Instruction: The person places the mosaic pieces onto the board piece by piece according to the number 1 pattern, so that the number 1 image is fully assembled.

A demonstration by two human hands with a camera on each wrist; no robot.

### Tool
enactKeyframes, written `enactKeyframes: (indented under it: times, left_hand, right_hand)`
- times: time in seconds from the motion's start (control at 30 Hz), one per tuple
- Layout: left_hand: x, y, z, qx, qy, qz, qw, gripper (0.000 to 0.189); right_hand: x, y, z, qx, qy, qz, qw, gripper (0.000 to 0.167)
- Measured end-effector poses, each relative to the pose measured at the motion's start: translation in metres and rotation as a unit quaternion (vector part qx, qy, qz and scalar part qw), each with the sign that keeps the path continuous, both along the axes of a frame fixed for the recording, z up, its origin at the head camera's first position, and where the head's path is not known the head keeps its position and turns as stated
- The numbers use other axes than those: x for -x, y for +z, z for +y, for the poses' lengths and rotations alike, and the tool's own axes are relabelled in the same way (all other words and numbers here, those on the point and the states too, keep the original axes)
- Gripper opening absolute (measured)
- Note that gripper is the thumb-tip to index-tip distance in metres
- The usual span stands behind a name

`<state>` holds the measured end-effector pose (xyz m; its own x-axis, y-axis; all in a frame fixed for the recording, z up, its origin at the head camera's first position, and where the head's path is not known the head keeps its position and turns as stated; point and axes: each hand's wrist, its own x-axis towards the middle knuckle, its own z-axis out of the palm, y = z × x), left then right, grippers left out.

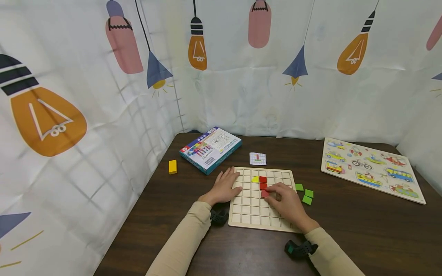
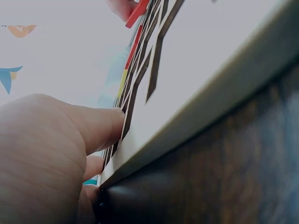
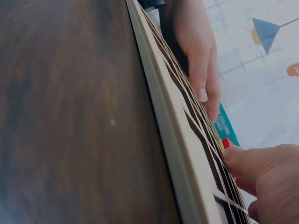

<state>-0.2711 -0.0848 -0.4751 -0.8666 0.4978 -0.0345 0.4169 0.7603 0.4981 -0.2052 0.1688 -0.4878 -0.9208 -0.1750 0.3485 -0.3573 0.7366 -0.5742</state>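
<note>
A pale wooden grid board (image 1: 248, 219) lies on the dark table. My left hand (image 1: 223, 188) rests at its left edge, fingers extended and the thumb over the rim. Between thumb and fingertips my right hand (image 1: 289, 204) pinches a red square tile (image 1: 264, 194), just below two red tiles (image 1: 263, 183) set in one column of the grid. To their left sits a yellow tile (image 1: 255, 179), triangular in look. In the left wrist view the pinched red tile (image 2: 137, 14) is tilted over the grid. Several green tiles (image 1: 307, 199) lie right of the board.
Behind the board is a small card (image 1: 257, 158) with a printed grid pattern. A teal-edged game box (image 1: 211, 149) lies at the back left, near a yellow block (image 1: 172, 167). On the right is a picture puzzle board (image 1: 373, 172) with vehicles. A printed curtain (image 1: 228, 99) hangs behind the table.
</note>
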Motion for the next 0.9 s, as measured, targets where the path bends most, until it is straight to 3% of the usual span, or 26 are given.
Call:
enactKeyframes:
  times: [0.33,0.9]
  left_hand:
    - [-0.0009,0.0013,0.0011,-0.004,0.009,-0.001,0.9999,0.062]
    - [-0.0005,-0.0011,0.0010,-0.004,0.011,0.002,0.9999,0.062]
  right_hand:
    - [0.0007,-0.0012,-0.0060,-0.005,0.004,0.022,0.9997,0.023]
    - [0.0019,-0.0028,-0.0055,0.002,0.001,0.012,0.9999,0.023]
